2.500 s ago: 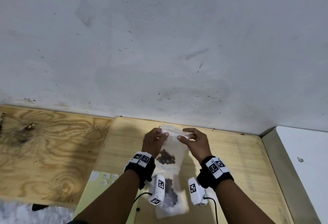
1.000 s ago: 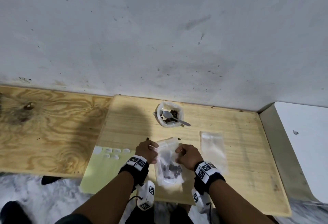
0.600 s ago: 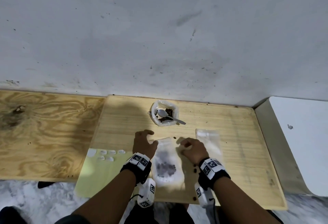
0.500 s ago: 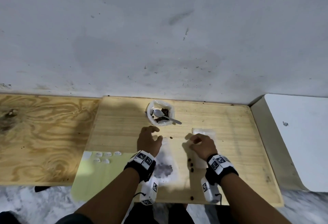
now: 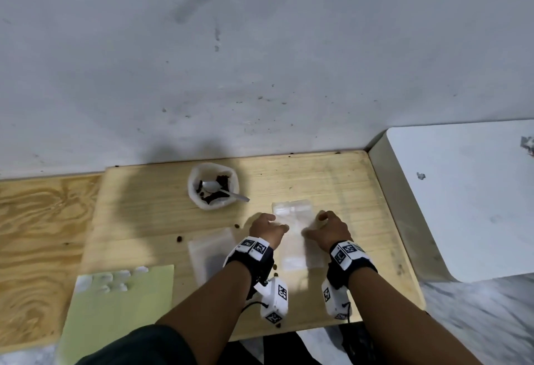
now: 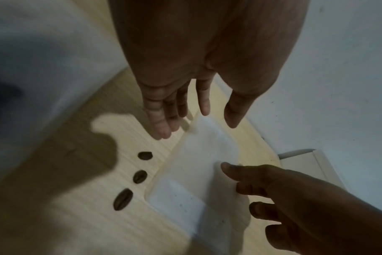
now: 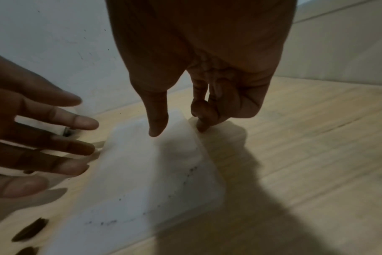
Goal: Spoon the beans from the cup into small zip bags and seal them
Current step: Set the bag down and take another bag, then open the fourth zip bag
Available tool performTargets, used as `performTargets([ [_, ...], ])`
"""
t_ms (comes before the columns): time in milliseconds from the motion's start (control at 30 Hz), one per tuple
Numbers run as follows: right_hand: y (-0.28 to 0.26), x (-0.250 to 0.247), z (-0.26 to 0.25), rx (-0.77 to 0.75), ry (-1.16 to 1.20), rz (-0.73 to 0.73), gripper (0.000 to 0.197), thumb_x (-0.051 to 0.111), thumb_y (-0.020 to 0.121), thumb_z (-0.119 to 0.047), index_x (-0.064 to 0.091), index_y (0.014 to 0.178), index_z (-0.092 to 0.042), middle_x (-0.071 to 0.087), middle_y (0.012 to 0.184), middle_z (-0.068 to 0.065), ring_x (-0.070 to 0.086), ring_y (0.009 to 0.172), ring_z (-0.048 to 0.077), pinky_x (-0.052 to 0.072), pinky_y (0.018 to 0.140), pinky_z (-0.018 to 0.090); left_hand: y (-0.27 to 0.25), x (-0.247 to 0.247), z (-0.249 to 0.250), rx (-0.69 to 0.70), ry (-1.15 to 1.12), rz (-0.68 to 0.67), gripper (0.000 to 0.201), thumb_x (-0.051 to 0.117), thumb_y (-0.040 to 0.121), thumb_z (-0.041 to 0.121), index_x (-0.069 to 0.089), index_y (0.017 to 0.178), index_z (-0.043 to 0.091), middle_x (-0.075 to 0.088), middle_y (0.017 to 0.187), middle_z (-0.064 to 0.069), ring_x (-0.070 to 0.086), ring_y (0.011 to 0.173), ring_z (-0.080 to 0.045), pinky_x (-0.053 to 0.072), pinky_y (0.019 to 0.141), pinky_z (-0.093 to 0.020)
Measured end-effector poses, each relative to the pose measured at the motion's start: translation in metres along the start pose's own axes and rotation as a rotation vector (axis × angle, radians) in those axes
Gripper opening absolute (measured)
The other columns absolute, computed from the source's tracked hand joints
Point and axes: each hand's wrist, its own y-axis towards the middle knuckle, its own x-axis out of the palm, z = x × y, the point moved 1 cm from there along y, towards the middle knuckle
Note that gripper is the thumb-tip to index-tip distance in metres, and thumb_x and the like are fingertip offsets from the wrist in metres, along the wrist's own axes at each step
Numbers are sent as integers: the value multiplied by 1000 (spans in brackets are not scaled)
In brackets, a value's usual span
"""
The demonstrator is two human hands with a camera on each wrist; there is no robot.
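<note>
No readable text, label, brand or number appears anywhere in these views. The only printed signs are black-and-white square marker patterns on the wristbands and on the white camera housings below the wrists, and they carry no letters or digits.

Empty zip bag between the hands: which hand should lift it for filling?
Probably the right hand: its fingers already touch the empty zip bag at its edge, thumb above it. The left hand hovers open beside it, free to help open the mouth.
</note>
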Motion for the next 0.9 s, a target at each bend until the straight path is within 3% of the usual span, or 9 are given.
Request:
performTargets([
  [200, 10, -4, 9, -61, 168, 5, 21, 81, 70, -12, 67, 84, -18, 66, 84, -3, 61, 78, 17, 46, 61, 22, 7, 2, 3, -17, -42, -11, 42, 72, 80, 26, 61, 119, 16, 62, 118, -5, 60, 109, -25, 52, 96, -44],
  [300, 12, -10, 11, -125, 248, 0, 13, 77, 74, -2, 70, 80, -11, 68, 85, -2, 64, 86, 17, 44, 70, 18, 9, 0, 2, 8, -44, -22, 31, 71, 81, 23, 62, 111, 21, 64, 114, -4, 61, 98, -22, 53, 93, -38],
  [433, 1, -30, 7, -148, 446, -139, 17, 71, 81, 4, 63, 77, -11, 57, 68, -2, 46, 49, 6, 34, 41, 16, 6, -7, 5, 118, -50, -14, 29, 72, 79, 18, 63, 106, 25, 62, 114, -2, 61, 98, -18, 48, 81, -28],
  [500, -2, -39, 10, -152, 458, -254, 23, 70, 82, 0, 61, 72, -19, 50, 62, -2, 31, 46, 10, 20, 46, 20, 0, -12, 8, 206, -78, 8, 27, 72, 79, 15, 64, 103, 25, 61, 113, 1, 61, 97, -16, 45, 79, -25],
  [600, -9, -41, 6, -186, 485, -373, 38, 71, 83, 1, 53, 62, -25, 36, 58, -3, 24, 49, 12, 16, 51, 24, -9, -26, 13, 341, -124, 37, 24, 70, 80, 9, 65, 97, 26, 62, 105, -1, 64, 86, -16, 51, 73, -27],
  [667, -22, -40, -10, -218, 436, -402, 33, 73, 81, 3, 54, 70, -22, 34, 61, -2, 27, 47, 11, 20, 46, 21, -13, -38, 17, 418, -99, 85, 24, 66, 82, 5, 66, 92, 27, 65, 96, -3, 65, 80, -19, 52, 72, -27],
  [733, -37, -38, -31, -299, 397, -341, 28, 73, 80, 7, 59, 94, -14, 47, 71, -1, 44, 50, 6, 34, 41, 16, -15, -52, 18, 494, -49, 104, 27, 62, 82, 1, 66, 88, 27, 64, 84, 1, 63, 71, -10, 49, 67, -20],
  [800, -41, -34, -50, -408, 386, -189, 34, 76, 78, 4, 65, 105, -13, 65, 85, -3, 62, 73, 8, 48, 55, 11, -18, -67, 18, 580, 25, 66, 31, 58, 80, -5, 67, 86, 24, 62, 76, 6, 56, 59, 2, 41, 57, -10],
  [900, -47, -23, -81, -523, 248, -219, 26, 76, 75, 3, 75, 92, -18, 74, 82, 3, 68, 84, 16, 56, 87, 31, -25, -94, 17, 698, 142, 11, 29, 58, 78, -5, 70, 87, 20, 62, 71, 3, 53, 53, 1, 46, 56, -17],
])
